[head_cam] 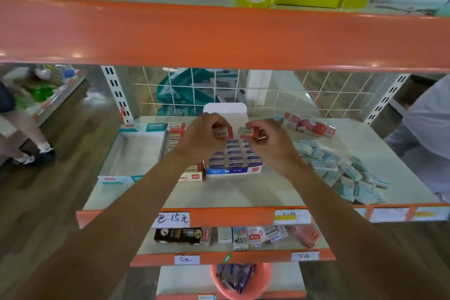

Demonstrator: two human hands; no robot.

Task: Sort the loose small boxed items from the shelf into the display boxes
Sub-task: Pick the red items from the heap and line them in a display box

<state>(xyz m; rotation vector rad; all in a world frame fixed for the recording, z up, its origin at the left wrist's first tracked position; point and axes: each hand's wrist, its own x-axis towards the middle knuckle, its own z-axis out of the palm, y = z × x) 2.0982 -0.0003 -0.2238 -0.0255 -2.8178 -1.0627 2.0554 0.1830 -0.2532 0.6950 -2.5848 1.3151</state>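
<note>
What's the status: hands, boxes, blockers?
Left hand grips a small red box; right hand grips a second red box. Both held over the blue display box. Nothing in the way.

Left hand (199, 134) pinches red box (222, 132); right hand (267, 140) pinches another red box (250, 132), above blue display box (233, 171).

Bright, even light fills the frame with only faint shadows, small glare spots gleam on the orange shelf edge (219, 39) across the top, wide-angle bending curves the borders, and soft blur smears everything, worst at upper left.
</note>
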